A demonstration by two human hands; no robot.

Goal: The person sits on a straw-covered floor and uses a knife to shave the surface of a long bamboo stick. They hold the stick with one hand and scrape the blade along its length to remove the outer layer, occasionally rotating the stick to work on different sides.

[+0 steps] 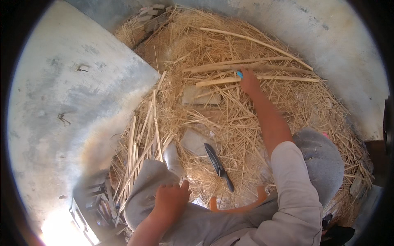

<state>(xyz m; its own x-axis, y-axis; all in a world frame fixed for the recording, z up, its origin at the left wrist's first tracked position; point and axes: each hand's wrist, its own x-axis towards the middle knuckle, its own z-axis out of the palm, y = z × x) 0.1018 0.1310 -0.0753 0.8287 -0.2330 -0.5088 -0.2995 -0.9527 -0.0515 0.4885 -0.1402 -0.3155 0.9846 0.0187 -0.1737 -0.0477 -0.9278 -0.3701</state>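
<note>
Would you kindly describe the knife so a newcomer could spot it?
Start at the straw between the person's grey-covered knees. The knife lies there, right of the left hand, tip pointing away. Its dark colour sets it apart from the pale straw around it.

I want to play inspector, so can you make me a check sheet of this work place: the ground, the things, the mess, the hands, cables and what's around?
Surface: straw nearly all over, with flat slabs showing through.
Things: long strips lie across the far side; a knife lies on the straw, not held.
Clutter: a strip pile at the left; an orange thing, kind unclear, near the person's lap.
Hands: right hand at the long strips, something blue at its fingers, grip unclear; left hand over the left leg, nothing seen in it.
Cables: nothing seen.
Surroundings: pale, stained walls left and right.
</note>
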